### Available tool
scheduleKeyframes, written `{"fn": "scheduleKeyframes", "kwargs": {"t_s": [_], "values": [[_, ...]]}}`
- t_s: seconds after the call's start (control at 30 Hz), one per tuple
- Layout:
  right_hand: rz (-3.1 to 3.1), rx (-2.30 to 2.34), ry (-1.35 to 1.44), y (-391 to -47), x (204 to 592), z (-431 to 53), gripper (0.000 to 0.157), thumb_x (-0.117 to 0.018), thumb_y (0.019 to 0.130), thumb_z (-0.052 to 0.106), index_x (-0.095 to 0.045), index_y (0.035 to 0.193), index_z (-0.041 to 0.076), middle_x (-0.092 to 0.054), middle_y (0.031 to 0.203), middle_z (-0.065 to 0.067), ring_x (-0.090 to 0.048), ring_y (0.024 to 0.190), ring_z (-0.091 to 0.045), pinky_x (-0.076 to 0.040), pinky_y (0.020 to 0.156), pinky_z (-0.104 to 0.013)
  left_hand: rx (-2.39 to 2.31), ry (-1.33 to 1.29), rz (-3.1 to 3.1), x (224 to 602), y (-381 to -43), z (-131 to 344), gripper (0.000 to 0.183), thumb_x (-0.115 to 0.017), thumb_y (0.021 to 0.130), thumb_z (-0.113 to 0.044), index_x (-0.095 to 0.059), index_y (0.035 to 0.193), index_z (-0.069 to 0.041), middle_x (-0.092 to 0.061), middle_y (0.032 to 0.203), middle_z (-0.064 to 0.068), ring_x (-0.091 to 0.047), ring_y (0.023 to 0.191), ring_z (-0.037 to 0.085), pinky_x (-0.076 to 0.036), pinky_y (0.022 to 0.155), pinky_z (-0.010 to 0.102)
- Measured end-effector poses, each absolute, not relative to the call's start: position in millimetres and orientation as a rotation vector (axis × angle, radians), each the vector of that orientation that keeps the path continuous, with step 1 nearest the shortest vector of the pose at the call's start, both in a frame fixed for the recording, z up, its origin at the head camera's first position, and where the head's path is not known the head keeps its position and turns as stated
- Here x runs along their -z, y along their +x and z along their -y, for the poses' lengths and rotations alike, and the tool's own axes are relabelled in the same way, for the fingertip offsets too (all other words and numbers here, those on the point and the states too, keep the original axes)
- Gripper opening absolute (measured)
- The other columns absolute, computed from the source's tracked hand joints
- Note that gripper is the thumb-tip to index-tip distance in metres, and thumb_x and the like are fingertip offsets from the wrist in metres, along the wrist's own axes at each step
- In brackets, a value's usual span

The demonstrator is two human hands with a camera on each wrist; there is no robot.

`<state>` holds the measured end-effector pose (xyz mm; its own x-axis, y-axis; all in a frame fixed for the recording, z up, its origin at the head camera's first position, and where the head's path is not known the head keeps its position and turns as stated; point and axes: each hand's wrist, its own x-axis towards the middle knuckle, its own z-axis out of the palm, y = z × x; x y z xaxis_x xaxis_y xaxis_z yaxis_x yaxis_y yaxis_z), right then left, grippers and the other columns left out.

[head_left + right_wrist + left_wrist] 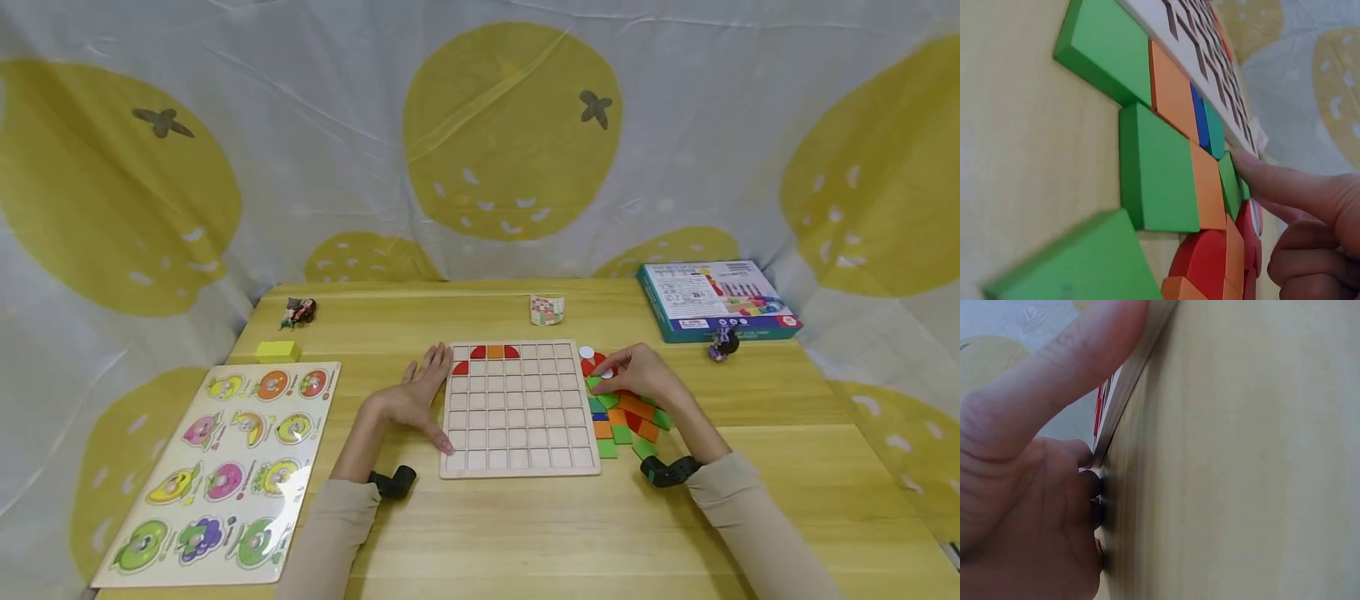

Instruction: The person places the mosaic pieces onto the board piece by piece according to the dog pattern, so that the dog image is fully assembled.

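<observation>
Beige sleeves cover both my forearms, the left one [330, 533] and the right one [757, 517], which reach forward from the near edge of the view, each with a black wrist camera below the hand. My left hand [412, 400] is spread wide and grips nothing, its thumb resting on the lower left border of a wooden grid board [525, 476] and its fingers pointing up alongside the upper left edge. My right hand [641, 372] bends inward at the board's right side, thumb and forefinger brought near each other at a green piece [593, 382], the other fingers curled in; I cannot tell whether I have hold of it. Under and around that hand lie loose green, orange, red, blue and white pieces, some close against the board. On the grid, two red rounded pieces flank an orange square [496, 352] in the top row, with another red piece [461, 367] at the left of the second. Farther left lies a fruit puzzle [217, 454] below a yellow block [277, 352]; beyond the board are a small printed card [547, 310] and, at right, a flat box [720, 300].
</observation>
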<state>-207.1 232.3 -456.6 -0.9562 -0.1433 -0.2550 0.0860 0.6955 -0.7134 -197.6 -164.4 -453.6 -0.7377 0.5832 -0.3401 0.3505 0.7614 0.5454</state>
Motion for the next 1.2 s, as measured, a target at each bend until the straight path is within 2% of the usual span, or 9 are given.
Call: {"fn": "scheduleKeyframes", "kwargs": {"t_s": [0.13,0.3,0.47,0.6,0.73,0.9,1.03,1.2], "values": [[-2.665,1.115,0.001,-210,455,-234,0.032,-0.085,0.072,0.031,-0.077,0.094,0.01,-0.032,0.055,0.004,-0.034,0.054,-0.015,-0.025,0.049,-0.025,-0.612,0.701,-2.461,453,-198,164,0.154,-0.09,0.053,-0.052,0.018,0.152,-0.004,0.026,0.158,0.018,0.023,0.148,0.034,0.008,0.119,0.059],[-2.603,1.126,0.006,-213,453,-237,0.034,-0.086,0.072,0.025,-0.075,0.099,0.008,-0.031,0.054,0.004,-0.034,0.053,-0.015,-0.027,0.049,-0.026,-0.588,0.698,-2.464,453,-197,164,0.155,-0.09,0.052,-0.054,0.018,0.152,-0.005,0.026,0.158,0.017,0.023,0.148,0.032,0.009,0.119,0.057],[-2.624,1.098,-0.041,-214,453,-237,0.033,-0.084,0.073,0.025,-0.073,0.097,0.005,-0.032,0.056,0.004,-0.034,0.055,-0.015,-0.027,0.051,-0.026,-0.601,0.697,-2.464,453,-198,165,0.155,-0.09,0.052,-0.053,0.018,0.152,-0.005,0.027,0.158,0.017,0.024,0.148,0.032,0.01,0.119,0.057],[-2.628,1.148,-0.106,-212,451,-230,0.031,-0.082,0.076,0.027,-0.074,0.097,0.007,-0.031,0.056,0.004,-0.031,0.053,-0.014,-0.025,0.049,-0.025,-0.624,0.706,-2.452,455,-198,166,0.155,-0.09,0.053,-0.051,0.02,0.151,-0.005,0.028,0.158,0.017,0.026,0.147,0.032,0.012,0.118,0.058],[-2.544,1.265,-0.163,-209,444,-200,0.029,-0.082,0.076,0.028,-0.076,0.099,0.012,-0.027,0.056,0.003,-0.027,0.051,-0.014,-0.022,0.048,-0.025,-0.63,0.72,-2.443,456,-199,166,0.154,-0.09,0.054,-0.052,0.02,0.151,-0.005,0.029,0.157,0.017,0.027,0.147,0.033,0.013,0.118,0.058],[-2.436,1.368,-0.209,-211,440,-133,0.025,-0.085,0.072,0.024,-0.077,0.093,0.014,-0.024,0.054,0.004,-0.022,0.052,-0.015,-0.021,0.05,-0.026,-0.624,0.708,-2.446,456,-198,167,0.153,-0.09,0.055,-0.052,0.02,0.151,-0.006,0.029,0.158,0.016,0.028,0.146,0.031,0.014,0.118,0.057],[-2.447,1.338,-0.24,-211,442,-78,0.022,-0.088,0.069,0.025,-0.077,0.085,0.015,-0.039,0.054,0.005,-0.031,0.051,-0.012,-0.026,0.049,-0.024,-0.615,0.7,-2.449,456,-198,167,0.153,-0.09,0.054,-0.052,0.02,0.151,-0.005,0.028,0.158,0.017,0.028,0.147,0.032,0.014,0.118,0.058],[-2.523,1.3,-0.261,-215,452,-40,0.027,-0.09,0.065,0.025,-0.076,0.082,0.009,-0.064,0.075,-0.002,-0.041,0.057,-0.011,-0.033,0.051,-0.023,-0.605,0.708,-2.455,457,-199,167,0.153,-0.089,0.054,-0.053,0.018,0.152,-0.004,0.027,0.158,0.018,0.026,0.147,0.033,0.011,0.118,0.059]]}}
